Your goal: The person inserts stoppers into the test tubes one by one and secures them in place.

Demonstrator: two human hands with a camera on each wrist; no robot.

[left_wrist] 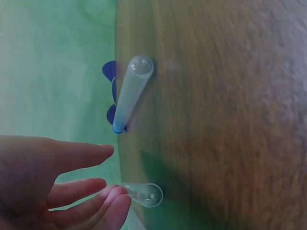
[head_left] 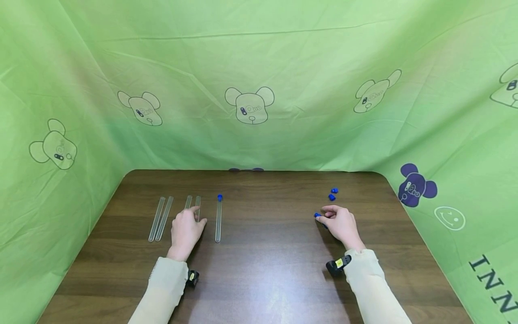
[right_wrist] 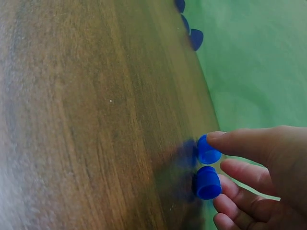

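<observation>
My left hand [head_left: 186,228] reaches over two clear test tubes [head_left: 198,202] lying on the table, its thumb spread from the fingers. In the left wrist view, the fingertips are beside or touching an uncapped test tube [left_wrist: 152,195]; which cannot be told. To its right lies a test tube with a blue cap [head_left: 219,220]. My right hand [head_left: 341,225] is low over the table at two blue caps. Its thumb touches one blue cap [right_wrist: 209,152], while the other blue cap [right_wrist: 207,184] lies close to the loosely bent fingers.
Two more uncapped test tubes [head_left: 163,219] lie left of my left hand. Two further blue caps [head_left: 332,197] sit beyond my right hand. The brown wooden table [head_left: 267,261] is bounded by a green printed cloth [head_left: 251,144] at its back and sides.
</observation>
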